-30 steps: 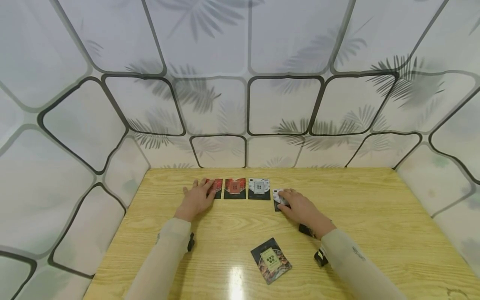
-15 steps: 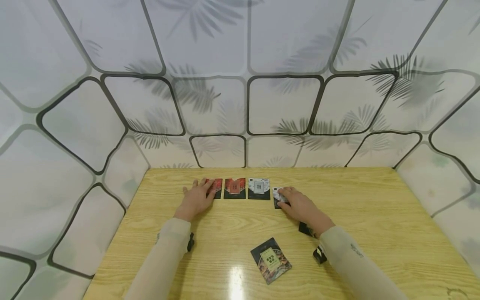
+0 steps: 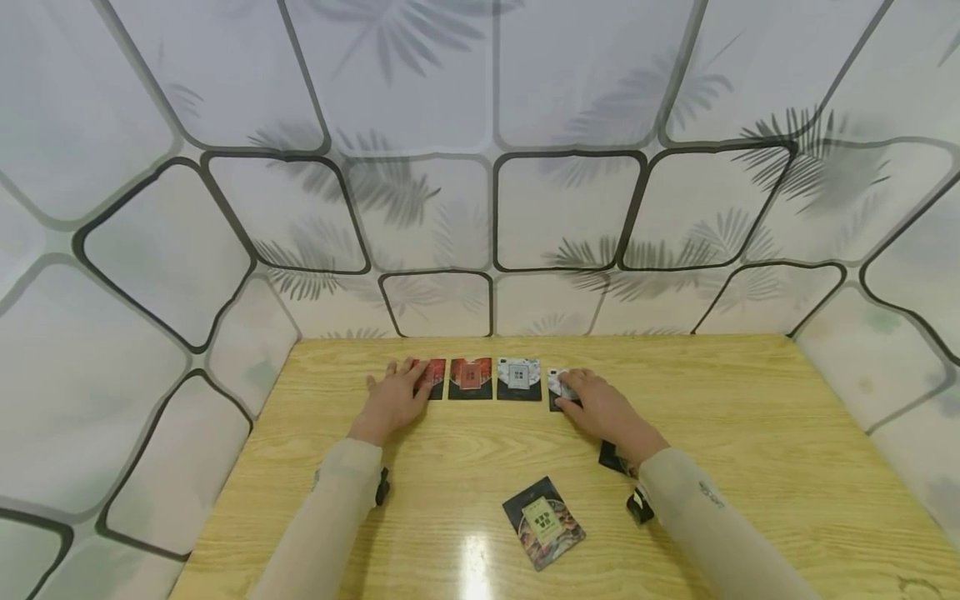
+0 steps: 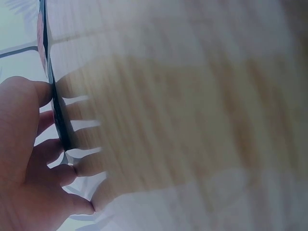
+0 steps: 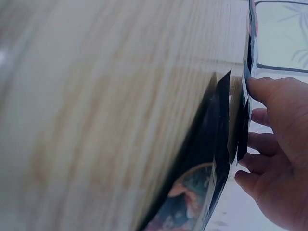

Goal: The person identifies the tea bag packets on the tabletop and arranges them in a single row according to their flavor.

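Left hand: as I watched, spread fingers touched red packet.
Right hand: relaxed, touched white packet right of red packet.

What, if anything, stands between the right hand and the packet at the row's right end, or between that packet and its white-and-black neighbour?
Nothing visible: the right hand touches the end packet, and only tabletop shows between it and its neighbour. A dark packet nearer the person lies outside that gap.
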Demonstrator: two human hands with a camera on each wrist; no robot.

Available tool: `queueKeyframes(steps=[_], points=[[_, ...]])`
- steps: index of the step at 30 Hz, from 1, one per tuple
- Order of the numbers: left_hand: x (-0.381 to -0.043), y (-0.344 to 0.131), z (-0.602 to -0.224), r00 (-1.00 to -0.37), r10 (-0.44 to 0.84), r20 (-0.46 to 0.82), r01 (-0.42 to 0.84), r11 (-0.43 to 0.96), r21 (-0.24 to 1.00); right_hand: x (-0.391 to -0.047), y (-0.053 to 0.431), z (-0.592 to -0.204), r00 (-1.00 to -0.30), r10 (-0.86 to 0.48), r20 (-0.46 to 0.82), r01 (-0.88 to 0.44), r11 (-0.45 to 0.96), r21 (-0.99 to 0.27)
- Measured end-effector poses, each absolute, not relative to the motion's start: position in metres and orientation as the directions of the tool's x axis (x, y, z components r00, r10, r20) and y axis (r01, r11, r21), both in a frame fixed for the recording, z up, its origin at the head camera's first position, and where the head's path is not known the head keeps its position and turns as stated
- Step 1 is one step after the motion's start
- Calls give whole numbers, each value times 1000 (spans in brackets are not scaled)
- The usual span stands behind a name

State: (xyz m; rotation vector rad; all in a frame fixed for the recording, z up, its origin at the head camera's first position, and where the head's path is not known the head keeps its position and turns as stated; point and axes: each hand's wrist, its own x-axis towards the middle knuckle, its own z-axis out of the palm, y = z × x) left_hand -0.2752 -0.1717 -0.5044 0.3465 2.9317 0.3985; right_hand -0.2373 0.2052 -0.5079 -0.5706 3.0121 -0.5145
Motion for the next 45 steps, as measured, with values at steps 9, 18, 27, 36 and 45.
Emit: queueKeyframes(steps=[9, 18, 27, 36, 45], points=[[-275, -172, -502, -960, 246, -133, 202, 938, 282, -243, 207, -511, -926, -373, 52, -369, 874, -316], [-274, -172, -502, -958, 250, -141, 204, 938, 279, -248, 207, -511, -925, -376, 46, -372, 877, -303], [-275, -172, -504, -959, 249, -135, 204, 938, 279, -249, 206, -509, -927, -372, 38, -364, 876, -316], [-275, -172, -503, -961, 248, -124, 205, 937, 283, -249, 205, -508, -927, -372, 38, -364, 873, -326], [-275, -172, -504, -961, 246, -128, 202, 937, 286, -247, 203, -504, -921, -384, 63, -384, 869, -312]])
